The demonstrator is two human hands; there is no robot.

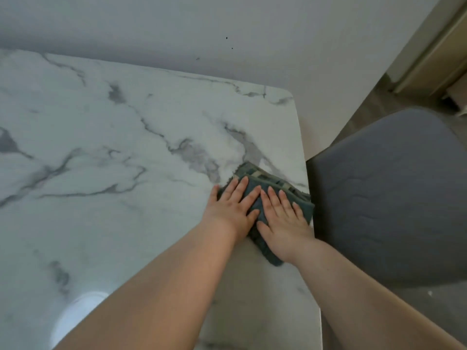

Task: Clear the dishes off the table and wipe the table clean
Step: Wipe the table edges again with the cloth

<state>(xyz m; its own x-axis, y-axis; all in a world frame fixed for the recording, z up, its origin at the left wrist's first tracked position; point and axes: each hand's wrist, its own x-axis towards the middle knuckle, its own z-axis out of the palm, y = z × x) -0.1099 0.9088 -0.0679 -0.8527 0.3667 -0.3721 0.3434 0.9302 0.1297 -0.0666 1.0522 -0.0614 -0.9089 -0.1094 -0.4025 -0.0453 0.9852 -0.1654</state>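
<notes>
Folded teal cloth [255, 195] at marble table [126, 147] edge

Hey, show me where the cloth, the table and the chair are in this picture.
cloth [267, 180], head view, on its uncovered far part.
table [106, 152], head view, on bare marble top left of the cloth.
chair [394, 198], head view, on the middle of its grey seat.

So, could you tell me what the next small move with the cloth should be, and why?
Probably slide the cloth leftward across the table: left hand and right hand press flat on it at the table's right edge, beside the chair.
</notes>
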